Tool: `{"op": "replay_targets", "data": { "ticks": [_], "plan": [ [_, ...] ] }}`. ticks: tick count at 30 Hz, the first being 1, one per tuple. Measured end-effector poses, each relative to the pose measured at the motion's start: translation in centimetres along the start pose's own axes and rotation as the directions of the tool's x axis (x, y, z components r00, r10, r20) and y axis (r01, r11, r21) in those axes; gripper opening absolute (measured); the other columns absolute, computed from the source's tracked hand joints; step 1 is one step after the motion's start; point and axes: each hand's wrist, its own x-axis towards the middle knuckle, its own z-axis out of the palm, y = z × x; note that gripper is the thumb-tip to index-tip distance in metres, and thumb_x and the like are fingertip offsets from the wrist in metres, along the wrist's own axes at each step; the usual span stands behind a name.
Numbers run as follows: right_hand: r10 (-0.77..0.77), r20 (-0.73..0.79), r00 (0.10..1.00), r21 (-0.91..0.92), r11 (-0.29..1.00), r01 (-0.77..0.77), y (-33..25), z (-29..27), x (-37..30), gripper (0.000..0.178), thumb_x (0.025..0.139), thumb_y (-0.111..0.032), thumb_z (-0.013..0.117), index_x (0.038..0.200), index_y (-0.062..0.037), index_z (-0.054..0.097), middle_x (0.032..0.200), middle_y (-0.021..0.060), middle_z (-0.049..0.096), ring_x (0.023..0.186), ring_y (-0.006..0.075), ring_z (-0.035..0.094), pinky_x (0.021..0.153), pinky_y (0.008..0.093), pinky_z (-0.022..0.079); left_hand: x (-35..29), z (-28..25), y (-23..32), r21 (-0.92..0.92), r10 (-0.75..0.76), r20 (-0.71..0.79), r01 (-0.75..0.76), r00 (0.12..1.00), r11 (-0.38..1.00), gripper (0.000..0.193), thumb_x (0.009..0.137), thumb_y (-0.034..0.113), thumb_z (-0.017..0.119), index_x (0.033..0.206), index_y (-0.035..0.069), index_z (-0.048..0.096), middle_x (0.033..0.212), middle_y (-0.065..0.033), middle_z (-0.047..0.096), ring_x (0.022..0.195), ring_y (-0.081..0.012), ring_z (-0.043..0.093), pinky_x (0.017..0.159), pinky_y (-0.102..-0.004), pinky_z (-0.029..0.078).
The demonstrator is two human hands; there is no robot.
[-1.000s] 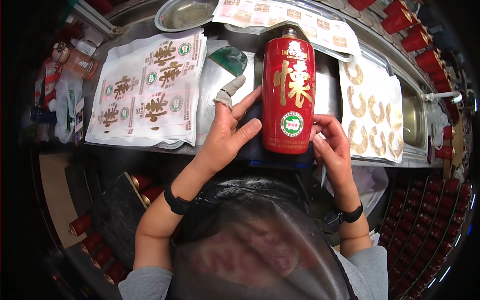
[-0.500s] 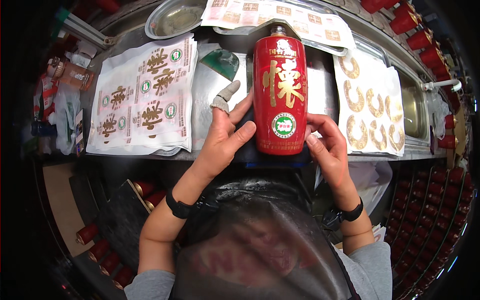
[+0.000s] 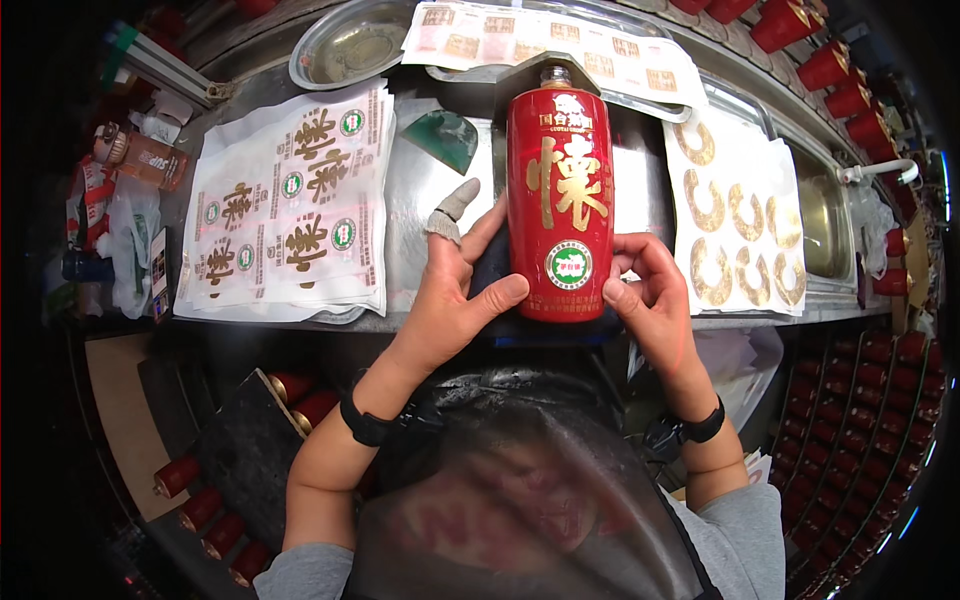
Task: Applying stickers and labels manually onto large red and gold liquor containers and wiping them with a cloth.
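A glossy red bottle (image 3: 540,240) with gold lettering and a round green-and-white emblem lies in front of me, its bare glass neck (image 3: 555,77) pointing away. My left hand (image 3: 455,290) grips its lower left side; the thumb rests near the base and some fingers go out of sight beside it. A grey fabric cover (image 3: 455,212) sheathes the left index finger, which sticks up off the bottle. On the lower right side, my right hand (image 3: 655,295) holds the bottle with curled fingers and thumb. Beneath the bottle is a dark support (image 3: 490,265), mostly hidden.
Printed transfer sheets (image 3: 265,265) lie at left, sheets with gold C shapes (image 3: 745,170) at right, and another printed sheet (image 3: 570,20) at the back. A green scraper (image 3: 443,140) sits left of the bottle. Behind are a metal basin (image 3: 345,45) and, at far right, a sink (image 3: 828,240).
My left thumb has moved in closer to the bottle's base. The whole view has shifted slightly; both hands stay at the bottle's sides.
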Motion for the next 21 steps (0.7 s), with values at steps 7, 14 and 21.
{"op": "replay_targets", "data": {
  "ticks": [7,14,21],
  "plan": [
    [0.005,-0.02,1.0,-0.001,1.0,-0.005,-0.3,0.0,-0.1,0.038,0.089,-0.01,0.068,0.121,0.0042,0.053,0.089,0.0023,0.058,0.07,0.0025,0.055,0.061,0.0148,0.043,-0.2,-0.1,-0.2,0.02,0.0,0.0,0.0,1.0,1.0,0.093,0.087,0.019,0.073,0.149,0.0,0.006,0.155,-0.0271,0.026,0.145,-0.0256,0.025,0.118,-0.0382,0.016],
    [0.25,-0.334,0.909,0.516,0.855,-0.046,-1.2,-4.6,3.4,0.024,0.098,-0.023,0.049,0.1,-0.0028,0.063,0.077,0.0072,0.064,0.052,0.0087,0.053,0.053,0.0203,0.043,-0.7,1.4,2.2,0.459,-0.034,0.017,0.022,0.999,0.888,0.114,0.077,0.032,0.081,0.15,0.001,-0.002,0.154,-0.0265,0.025,0.146,-0.0302,0.021,0.118,-0.0447,0.012],
    [-0.199,-0.271,0.942,0.016,0.977,0.212,-6.2,0.0,2.4,0.049,0.079,0.009,0.064,0.124,0.0026,0.047,0.099,0.0097,0.06,0.091,0.0131,0.062,0.079,0.0253,0.051,-0.7,1.7,2.0,0.594,0.028,0.011,-0.029,1.0,0.804,0.118,0.074,0.043,0.08,0.148,-0.007,0.004,0.151,-0.0298,0.023,0.141,-0.0388,0.023,0.116,-0.0494,0.013]
  ]
}}
